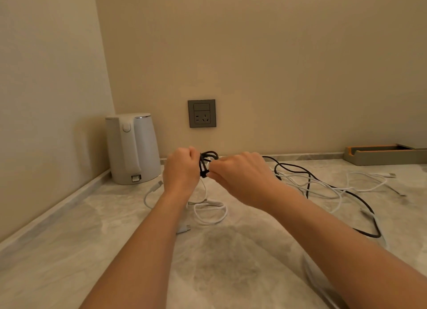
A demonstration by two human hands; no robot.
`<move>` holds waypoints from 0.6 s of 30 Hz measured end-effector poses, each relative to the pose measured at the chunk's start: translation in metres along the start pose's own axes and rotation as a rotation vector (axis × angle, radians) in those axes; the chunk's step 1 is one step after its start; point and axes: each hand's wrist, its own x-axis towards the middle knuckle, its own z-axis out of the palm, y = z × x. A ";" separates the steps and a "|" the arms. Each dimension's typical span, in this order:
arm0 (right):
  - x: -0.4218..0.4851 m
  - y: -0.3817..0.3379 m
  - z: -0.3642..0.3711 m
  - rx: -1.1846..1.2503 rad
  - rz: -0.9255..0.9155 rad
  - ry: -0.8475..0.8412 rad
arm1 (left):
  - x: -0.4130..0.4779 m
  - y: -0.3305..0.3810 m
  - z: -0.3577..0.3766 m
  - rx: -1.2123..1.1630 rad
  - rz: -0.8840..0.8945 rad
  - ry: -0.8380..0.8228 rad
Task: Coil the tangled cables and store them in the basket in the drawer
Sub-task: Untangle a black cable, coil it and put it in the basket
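edges: counter (69, 251) meets walls behind and left; kettle (132, 147) in that corner
left hand (181, 167): I see it gripping black cable (203, 170) coil, above counter
right hand (240, 177): pinching same coil
white cables (208, 223): loose on counter

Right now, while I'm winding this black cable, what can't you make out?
Head view only:
- Fingertips of left grip and right grip: mostly hidden behind the backs of the hands, so their exact hold on the black cable is unclear.
- White plug: partly under the left forearm.
- Tray: cut off by the right edge.
- Basket and drawer: out of frame.
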 end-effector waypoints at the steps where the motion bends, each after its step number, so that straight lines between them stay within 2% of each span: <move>1: -0.001 0.006 0.001 0.021 0.012 0.017 | 0.000 0.001 0.001 0.046 0.059 -0.043; 4: -0.004 0.022 0.008 0.129 0.070 0.055 | -0.002 0.002 0.007 0.118 0.233 -0.227; 7: -0.006 0.033 0.012 0.284 0.164 0.056 | -0.003 0.006 0.012 0.030 0.340 -0.426; 13: -0.003 0.047 0.013 0.662 0.203 0.023 | -0.010 0.016 0.007 -0.338 0.200 -0.629; 18: -0.003 0.049 0.009 0.805 0.196 -0.028 | -0.011 0.016 0.006 -0.424 0.127 -0.688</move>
